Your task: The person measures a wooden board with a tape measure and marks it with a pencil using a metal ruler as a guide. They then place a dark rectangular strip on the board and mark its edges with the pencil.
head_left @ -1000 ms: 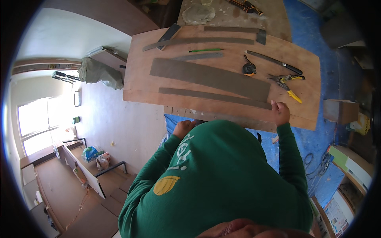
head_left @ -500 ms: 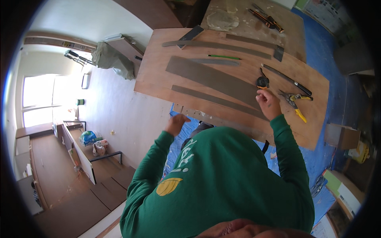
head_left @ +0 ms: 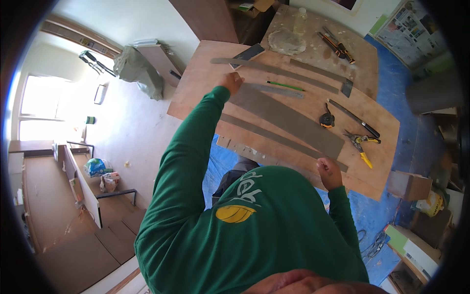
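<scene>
My left hand (head_left: 231, 82), fingers curled, reaches over the left end of a wide grey-brown strip (head_left: 284, 117) lying on the plywood board (head_left: 191, 88); what it grips is hidden. Near the board's front edge, my right hand (head_left: 326, 169) is curled beside a narrow strip (head_left: 267, 134); its fingertips' contents are unclear. Behind the wide strip lie a grey blade-like piece (head_left: 289, 93), a green pencil (head_left: 285, 85), more narrow strips (head_left: 274, 71) and a dark flat block (head_left: 247, 55). At right are a tape measure (head_left: 327, 120), a long black-handled tool (head_left: 364, 127) and yellow-handled snips (head_left: 363, 152).
A stained rear board (head_left: 364, 66) bears cutters (head_left: 337, 46), a bag (head_left: 286, 41) and a bottle (head_left: 300, 22). Covered items (head_left: 134, 71) stand beyond the left end; a cardboard box (head_left: 409, 186) sits at right. Blue sheeting (head_left: 387, 93) covers the floor.
My left hand has moved up and across to the wide strip's far-left end. My right hand reached toward the tape measure, then drew back to the front edge. The view has shifted.
</scene>
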Tool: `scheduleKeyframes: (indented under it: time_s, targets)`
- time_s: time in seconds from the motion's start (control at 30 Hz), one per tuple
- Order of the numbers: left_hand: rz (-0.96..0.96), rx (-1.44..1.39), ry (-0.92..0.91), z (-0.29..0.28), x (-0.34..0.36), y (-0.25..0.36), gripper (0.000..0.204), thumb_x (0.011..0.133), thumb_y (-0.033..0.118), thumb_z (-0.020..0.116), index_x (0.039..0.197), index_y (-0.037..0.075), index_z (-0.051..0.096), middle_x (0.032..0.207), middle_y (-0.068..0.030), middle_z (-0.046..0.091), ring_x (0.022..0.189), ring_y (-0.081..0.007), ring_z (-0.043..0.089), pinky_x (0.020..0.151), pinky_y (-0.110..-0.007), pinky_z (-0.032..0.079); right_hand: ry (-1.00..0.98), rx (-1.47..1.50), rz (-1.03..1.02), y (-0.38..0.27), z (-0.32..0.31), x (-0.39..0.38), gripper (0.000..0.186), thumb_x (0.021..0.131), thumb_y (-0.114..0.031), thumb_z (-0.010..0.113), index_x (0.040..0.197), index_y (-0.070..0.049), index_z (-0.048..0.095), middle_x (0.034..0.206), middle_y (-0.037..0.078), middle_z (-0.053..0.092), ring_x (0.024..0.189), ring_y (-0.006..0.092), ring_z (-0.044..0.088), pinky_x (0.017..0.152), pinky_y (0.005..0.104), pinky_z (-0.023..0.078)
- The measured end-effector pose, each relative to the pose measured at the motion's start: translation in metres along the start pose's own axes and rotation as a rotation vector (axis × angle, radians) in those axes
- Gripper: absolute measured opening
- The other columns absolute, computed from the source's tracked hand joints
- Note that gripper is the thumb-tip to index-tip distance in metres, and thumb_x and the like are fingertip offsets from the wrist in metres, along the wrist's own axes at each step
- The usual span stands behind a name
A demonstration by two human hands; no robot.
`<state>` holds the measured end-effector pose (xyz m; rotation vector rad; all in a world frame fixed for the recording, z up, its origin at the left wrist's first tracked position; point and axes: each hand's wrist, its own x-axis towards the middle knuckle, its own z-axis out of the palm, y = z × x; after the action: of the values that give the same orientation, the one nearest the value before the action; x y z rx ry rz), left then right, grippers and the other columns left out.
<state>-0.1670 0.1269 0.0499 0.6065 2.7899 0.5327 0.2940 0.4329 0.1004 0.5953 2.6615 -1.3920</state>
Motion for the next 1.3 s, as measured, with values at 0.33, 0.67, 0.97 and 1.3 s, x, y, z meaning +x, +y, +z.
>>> scheduleKeyframes:
  time_s: [0.33, 0.67, 0.97, 1.3]
  targets:
    - [0.202, 0.22, -0.045, -0.022, 0.078, 0.029, 0.048, 0.098, 0.035, 0.06, 0.14, 0.011, 0.058, 0.146, -0.0109, 0.057, 0.143, -0.032, 0.043, 0.113, -0.05, 0.038, 0.338, 0.081, 0.238, -0.01, 0.057, -0.068, 0.028, 0.095, -0.024, 0.069, 0.109, 0.0, 0.071, 0.101, 0.014, 0.073, 0.086, 0.0233, 0.069, 0.079, 0.0351, 0.056]
    - [0.026, 0.324, -0.137, -0.014, 0.151, 0.024, 0.061, 0.088, 0.039, 0.073, 0.139, 0.01, 0.057, 0.158, -0.0094, 0.044, 0.144, -0.0332, 0.041, 0.116, -0.053, 0.035, 0.44, 0.053, 0.355, -0.104, 0.122, -0.093, 0.022, 0.095, -0.017, 0.07, 0.109, -0.001, 0.071, 0.097, 0.013, 0.071, 0.084, 0.021, 0.068, 0.076, 0.0336, 0.055]
    - [0.511, 0.021, 0.176, -0.054, 0.154, 0.032, 0.033, 0.086, 0.026, 0.075, 0.115, 0.012, 0.069, 0.116, -0.014, 0.066, 0.115, -0.0361, 0.063, 0.099, -0.05, 0.049, 0.552, 0.029, 0.365, -0.135, 0.159, -0.094, 0.022, 0.093, -0.016, 0.072, 0.109, -0.001, 0.071, 0.095, 0.013, 0.07, 0.079, 0.0223, 0.064, 0.073, 0.0344, 0.053]
    - [0.654, -0.495, -0.299, -0.053, -0.058, 0.075, 0.035, 0.084, 0.034, 0.08, 0.102, 0.007, 0.067, 0.092, -0.0165, 0.07, 0.078, -0.0388, 0.069, 0.067, -0.046, 0.055, 0.64, 0.452, 0.233, -0.174, 0.174, 0.009, 0.083, 0.093, -0.031, 0.077, 0.158, -0.004, 0.034, 0.128, 0.02, 0.065, 0.109, 0.0207, 0.065, 0.092, 0.0369, 0.054]
